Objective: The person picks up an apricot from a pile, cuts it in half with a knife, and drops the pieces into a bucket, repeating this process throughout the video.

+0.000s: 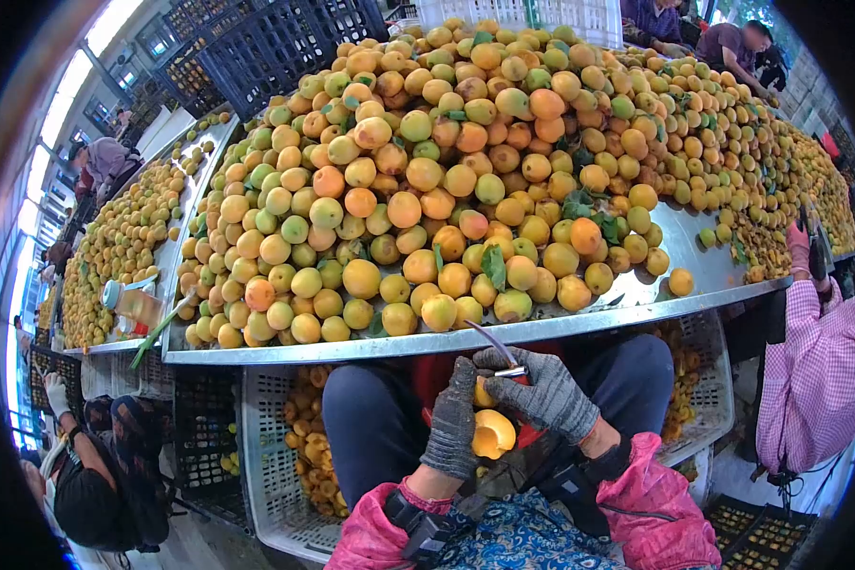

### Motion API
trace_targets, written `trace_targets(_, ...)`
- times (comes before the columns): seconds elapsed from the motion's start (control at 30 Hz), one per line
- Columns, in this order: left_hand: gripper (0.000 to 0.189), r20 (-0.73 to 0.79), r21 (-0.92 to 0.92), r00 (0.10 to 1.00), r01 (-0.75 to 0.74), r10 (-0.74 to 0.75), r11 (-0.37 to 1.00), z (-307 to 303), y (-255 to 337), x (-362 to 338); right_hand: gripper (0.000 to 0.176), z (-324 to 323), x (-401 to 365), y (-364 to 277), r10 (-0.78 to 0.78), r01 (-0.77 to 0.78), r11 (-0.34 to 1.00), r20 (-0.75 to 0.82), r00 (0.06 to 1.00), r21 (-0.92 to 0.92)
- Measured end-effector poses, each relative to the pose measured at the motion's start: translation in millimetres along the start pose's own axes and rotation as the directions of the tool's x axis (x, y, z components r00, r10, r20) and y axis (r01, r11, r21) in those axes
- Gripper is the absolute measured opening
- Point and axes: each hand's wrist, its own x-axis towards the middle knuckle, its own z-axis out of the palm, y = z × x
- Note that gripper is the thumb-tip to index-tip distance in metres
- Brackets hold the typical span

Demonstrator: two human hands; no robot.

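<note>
In a grey knit glove, my left hand (pixel 453 425) is closed around an apricot (pixel 484 392), which shows between my two hands. Just below it, beside my left fingers, is a cut apricot half (pixel 494 434) with its hollow facing up. My gloved right hand (pixel 549 391) grips a small knife (pixel 490 336). Its thin curved blade points up and left toward the table edge, and its metal collar shows at my fingers. Both hands are close together above my lap, in front of a large heap of apricots (pixel 427 176).
The heap lies on a metal table (pixel 389 350) with a raised rim. Below it, white crates (pixel 266 494) hold cut apricots on both sides of my knees. A jar (pixel 133 302) stands on the left table. Co-workers sit on my left and at right, one in a pink checked sleeve (pixel 812 370).
</note>
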Motion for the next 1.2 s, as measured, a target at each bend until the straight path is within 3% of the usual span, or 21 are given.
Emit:
trace_targets(0.1,0.044,0.008,0.312,0.995,-0.098,0.101,0.945,-4.6,-1.9,-3.9,0.032,-7.4,-2.3,3.7,0.030,-0.029,0.999,0.113,0.993,-0.016)
trace_targets(0.17,0.041,0.003,0.297,0.999,-0.046,0.048,0.954,-4.5,-1.4,-8.4,0.032,-8.7,-7.9,-2.9,0.142,-0.137,0.989,0.124,0.982,-0.049)
trace_targets(0.27,0.033,0.127,0.567,0.915,-0.384,0.384,0.729,-22.9,-8.0,-4.4,0.032,-0.9,-15.7,0.2,-0.058,0.063,0.997,0.089,0.994,-0.051)
trace_targets(0.37,0.032,0.032,0.334,0.957,-0.283,0.289,0.899,-29.2,-4.2,-4.5,0.031,14.8,-21.8,-0.9,-0.084,0.078,0.994,-0.071,0.994,-0.077)
trace_targets(0.43,0.031,0.060,0.397,0.939,-0.334,0.339,0.855,-29.0,5.7,-12.9,0.031,16.1,-21.7,-5.4,-0.123,0.113,0.989,-0.106,0.987,-0.100)
trace_targets(0.5,0.030,0.235,0.691,0.849,-0.489,0.474,0.532,-36.4,26.0,-27.6,0.029,14.9,-26.1,-21.6,0.149,-0.151,0.988,-0.058,0.987,-0.025)
trace_targets(0.53,0.029,0.066,0.438,0.923,-0.367,0.378,0.820,-32.7,40.0,-44.5,0.031,12.2,-26.5,-18.8,0.121,-0.129,0.982,-0.067,0.990,-0.137)
trace_targets(0.57,0.030,-0.034,0.483,0.902,-0.362,0.430,0.798,-29.1,59.6,-63.1,0.031,8.4,-27.2,-7.8,0.113,-0.121,0.983,-0.067,0.991,-0.136)
trace_targets(0.6,0.024,0.039,0.418,0.832,-0.517,0.554,0.747,-55.5,69.4,-57.0,0.032,3.1,-26.9,7.9,-0.019,0.010,0.975,-0.037,0.999,-0.220)
trace_targets(0.63,0.022,-0.023,0.604,0.811,-0.455,0.585,0.655,-70.2,91.7,-62.5,0.033,-2.1,-27.5,17.0,-0.143,0.138,0.945,0.003,0.990,-0.296)
trace_targets(0.7,0.031,-0.008,0.734,0.774,-0.425,0.633,0.529,-98.5,128.1,-69.7,0.035,-10.5,-32.8,12.7,-0.053,0.045,0.901,-0.006,0.999,-0.431)
trace_targets(0.77,0.040,0.301,0.947,0.512,-0.262,0.804,-0.187,-119.8,149.1,-68.8,0.035,-15.2,-36.0,15.8,-0.016,-0.011,0.937,-0.074,0.997,-0.350)
trace_targets(0.83,0.041,0.315,0.947,0.517,-0.118,0.796,-0.299,-121.9,160.0,-51.5,0.032,-16.1,-30.5,20.1,0.018,-0.045,0.950,-0.091,0.996,-0.310)
trace_targets(0.87,0.042,0.322,0.920,0.530,0.021,0.784,-0.392,-111.5,168.7,-46.5,0.030,-16.1,-32.1,10.1,0.115,-0.128,0.985,-0.111,0.987,-0.112)
trace_targets(0.9,0.042,0.274,0.955,0.564,-0.063,0.779,-0.290,-94.1,170.0,-34.2,0.028,-16.7,-33.6,0.1,0.215,-0.205,0.975,-0.111,0.970,0.090)
trace_targets(0.93,0.042,0.386,0.923,0.461,-0.181,0.799,-0.341,-88.7,166.8,-7.8,0.026,-17.0,-34.4,-7.5,0.228,-0.211,0.966,-0.102,0.968,0.151)
trace_targets(0.97,0.044,0.431,0.898,0.461,-0.307,0.776,-0.316,-64.4,168.2,9.6,0.026,-19.1,-35.1,-11.4,0.222,-0.206,0.966,-0.097,0.970,0.154)
trace_targets(1.03,0.054,0.402,0.915,0.558,-0.205,0.726,-0.349,-27.2,167.0,55.2,0.026,-23.4,-35.6,-14.1,0.256,-0.227,0.939,-0.085,0.963,0.257)
trace_targets(1.1,0.063,0.607,0.792,0.397,-0.224,0.688,-0.569,-22.2,163.5,118.9,0.026,-26.6,-34.9,-13.3,0.229,-0.204,0.940,-0.067,0.971,0.272)
trace_targets(1.17,0.067,0.543,0.822,0.493,-0.144,0.680,-0.551,17.0,165.5,138.5,0.028,-28.2,-34.7,-16.4,0.136,-0.105,0.959,-0.106,0.985,0.264)
trace_targets(1.2,0.068,0.422,0.849,0.617,-0.014,0.664,-0.528,36.6,166.9,143.6,0.027,-30.7,-34.2,-15.4,0.111,-0.082,0.963,-0.100,0.989,0.258)
